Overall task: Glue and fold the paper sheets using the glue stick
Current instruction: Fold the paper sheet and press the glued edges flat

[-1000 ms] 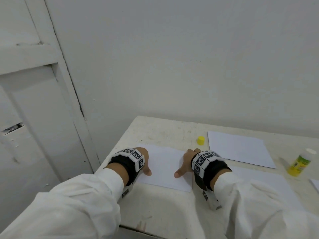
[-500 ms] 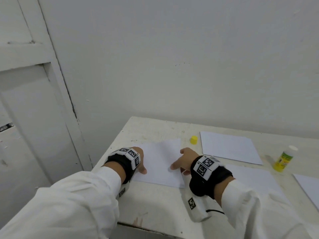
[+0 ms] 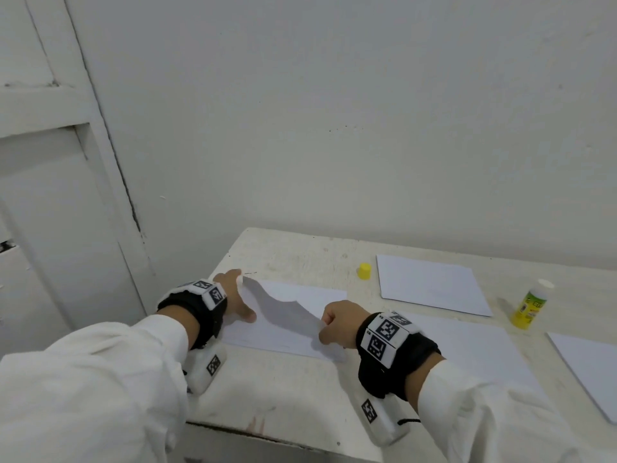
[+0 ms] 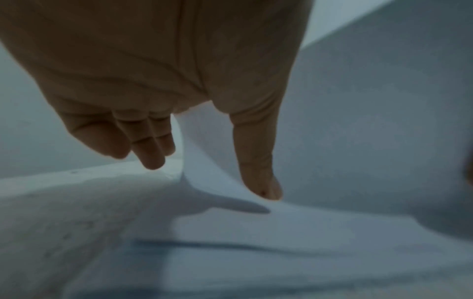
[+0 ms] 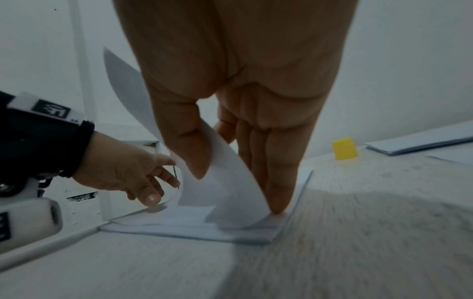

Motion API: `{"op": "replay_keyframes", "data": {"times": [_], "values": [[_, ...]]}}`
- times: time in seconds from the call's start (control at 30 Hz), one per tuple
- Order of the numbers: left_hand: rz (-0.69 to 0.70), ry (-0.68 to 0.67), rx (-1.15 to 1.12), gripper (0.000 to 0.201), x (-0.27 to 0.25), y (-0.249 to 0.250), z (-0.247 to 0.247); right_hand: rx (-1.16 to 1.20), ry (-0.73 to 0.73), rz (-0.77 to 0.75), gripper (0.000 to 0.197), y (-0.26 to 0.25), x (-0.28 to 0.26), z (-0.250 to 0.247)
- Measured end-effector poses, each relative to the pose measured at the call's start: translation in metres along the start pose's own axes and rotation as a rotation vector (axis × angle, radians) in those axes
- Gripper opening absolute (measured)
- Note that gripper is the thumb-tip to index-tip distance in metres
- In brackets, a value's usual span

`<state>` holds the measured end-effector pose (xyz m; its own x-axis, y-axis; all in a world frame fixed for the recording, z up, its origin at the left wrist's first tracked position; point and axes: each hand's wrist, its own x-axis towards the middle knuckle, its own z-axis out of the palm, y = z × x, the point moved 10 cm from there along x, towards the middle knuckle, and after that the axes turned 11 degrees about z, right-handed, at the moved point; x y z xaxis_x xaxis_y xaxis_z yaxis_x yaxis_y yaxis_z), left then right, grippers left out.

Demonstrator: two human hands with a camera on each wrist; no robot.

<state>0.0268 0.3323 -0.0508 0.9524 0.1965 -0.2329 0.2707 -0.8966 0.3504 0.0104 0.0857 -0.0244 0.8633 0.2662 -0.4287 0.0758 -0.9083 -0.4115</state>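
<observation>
Both hands, flat a moment ago, now lift the white paper sheet (image 3: 283, 312) off the tabletop (image 3: 300, 255): left hand (image 3: 233, 295) and right hand (image 3: 337, 320) each pinch an edge. Folding is underway; the yellow glue stick (image 3: 531, 305) stands uncapped, other sheets wait.

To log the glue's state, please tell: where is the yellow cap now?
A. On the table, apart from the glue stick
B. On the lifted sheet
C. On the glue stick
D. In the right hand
A: the cap stands on the table, far from the uncapped glue stick.
</observation>
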Motion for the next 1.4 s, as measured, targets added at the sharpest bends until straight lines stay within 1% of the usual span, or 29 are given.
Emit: {"op": "replay_keyframes", "data": {"times": [0.07,0.1,0.13,0.2,0.23,0.27,0.3,0.37,0.4,0.43,0.5,0.53,0.6,0.63,0.67,0.73,0.77,0.8,0.83,0.9,0.97,1.03,1.1,1.13,1.17,1.27,1.33,1.4], "values": [[0.030,0.108,-0.106,0.077,-0.001,-0.006,-0.016,-0.029,-0.006,0.002,0.038,-0.001,-0.001,0.002],[0.039,0.168,-0.158,0.064,-0.002,-0.008,-0.023,-0.030,-0.007,0.010,0.038,0.000,-0.002,0.002],[0.052,0.209,-0.188,0.064,-0.001,-0.010,-0.027,-0.020,-0.007,0.017,0.038,0.000,-0.002,0.002],[0.067,0.218,-0.229,0.078,0.000,-0.011,-0.029,0.011,-0.012,0.038,0.035,0.002,-0.003,0.001],[0.075,0.208,-0.270,0.082,-0.002,-0.008,-0.029,0.028,-0.021,0.049,0.033,0.003,-0.004,0.001],[0.086,0.198,-0.301,0.079,-0.001,-0.005,-0.028,0.049,-0.029,0.060,0.030,0.004,-0.003,0.001],[0.099,0.190,-0.295,0.068,-0.002,-0.001,-0.028,0.076,-0.040,0.071,0.024,0.005,-0.002,0.002],[0.108,0.195,-0.275,0.039,-0.004,0.004,-0.032,0.138,-0.052,0.090,0.011,0.008,-0.001,0.002],[0.109,0.226,-0.318,0.027,-0.004,0.003,-0.034,0.168,-0.057,0.097,0.009,0.010,-0.001,0.002],[0.120,0.264,-0.394,0.019,-0.006,0.004,-0.038,0.201,-0.064,0.108,0.008,0.012,-0.001,0.002],[0.130,0.296,-0.602,0.017,-0.007,0.002,-0.037,0.281,-0.084,0.134,0.011,0.017,-0.002,0.002],[0.121,0.262,-0.668,0.017,-0.007,0.003,-0.032,0.323,-0.091,0.151,0.018,0.020,-0.001,0.002],[0.056,0.122,-0.670,0.025,-0.009,0.004,-0.014,0.400,-0.098,0.178,0.030,0.025,0.000,0.002],[0.015,0.063,-0.602,0.027,-0.011,0.001,-0.007,0.444,-0.109,0.181,0.033,0.025,0.001,0.003],[-0.015,0.013,-0.485,0.028,-0.013,-0.003,-0.004,0.485,-0.120,0.182,0.033,0.025,0.001,0.005],[-0.049,-0.068,-0.217,0.038,-0.014,-0.010,-0.003,0.529,-0.129,0.183,0.031,0.024,0.001,0.005],[-0.062,-0.077,-0.149,0.043,-0.015,-0.013,-0.004,0.544,-0.127,0.184,0.029,0.024,0.002,0.005],[-0.068,-0.073,-0.158,0.043,-0.014,-0.015,-0.004,0.564,-0.126,0.189,0.026,0.024,0.002,0.005],[-0.049,-0.041,-0.217,0.041,-0.010,-0.016,-0.006,0.588,-0.129,0.197,0.022,0.025,0.002,0.005],[-0.006,0.070,-0.367,0.042,-0.003,-0.013,-0.012,0.631,-0.138,0.220,0.015,0.028,0.003,0.006],[0.028,0.147,-0.398,0.044,0.001,-0.008,-0.018,0.652,-0.146,0.236,0.012,0.030,0.003,0.007],[0.010,0.100,-0.347,0.045,-0.002,-0.003,-0.012,0.654,-0.153,0.237,0.013,0.030,0.005,0.008],[-0.045,-0.014,-0.301,0.050,-0.009,-0.004,0.000,0.646,-0.150,0.237,0.013,0.029,0.006,0.007],[-0.068,-0.067,-0.317,0.053,-0.012,-0.006,0.008,0.638,-0.150,0.240,0.011,0.029,0.005,0.007],[-0.091,-0.107,-0.351,0.053,-0.015,-0.009,0.013,0.631,-0.152,0.243,0.010,0.029,0.005,0.007],[-0.189,-0.130,-0.492,0.031,-0.024,-0.020,0.022,0.629,-0.158,0.255,0.010,0.029,0.008,0.006],[-0.236,-0.141,-0.586,0.025,-0.029,-0.026,0.025,0.645,-0.158,0.267,0.010,0.031,0.011,0.007],[-0.247,-0.146,-0.672,0.024,-0.030,-0.028,0.028,0.688,-0.168,0.280,0.010,0.034,0.012,0.009]]}}
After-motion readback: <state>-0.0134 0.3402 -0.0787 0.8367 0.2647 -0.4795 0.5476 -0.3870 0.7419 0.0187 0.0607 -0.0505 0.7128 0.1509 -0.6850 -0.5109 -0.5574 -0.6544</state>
